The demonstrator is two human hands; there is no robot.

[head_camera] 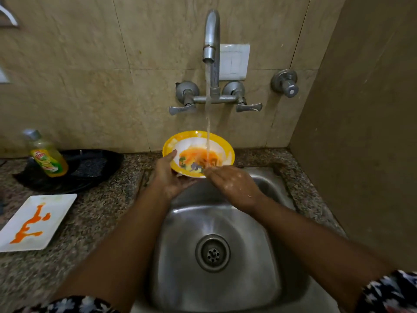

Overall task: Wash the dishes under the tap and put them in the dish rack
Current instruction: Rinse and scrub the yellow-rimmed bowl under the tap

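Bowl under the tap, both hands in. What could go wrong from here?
1. The left hand alone holds the wet bowl by its rim, tilted over the sink; it could slip and drop.
2. The water hits the orange sauce in the tilted bowl, so it may splash onto the counter or the wall.
3. The right hand only reaches the near rim; sauce could stay behind, and the plate is still dirty.

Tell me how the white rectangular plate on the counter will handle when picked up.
The white rectangular plate looks rigid, so it should lift flat without flexing. Its orange sauce smear is wet-looking and may run if tilted. The glossy surface could be slippery, especially for the wet right hand.
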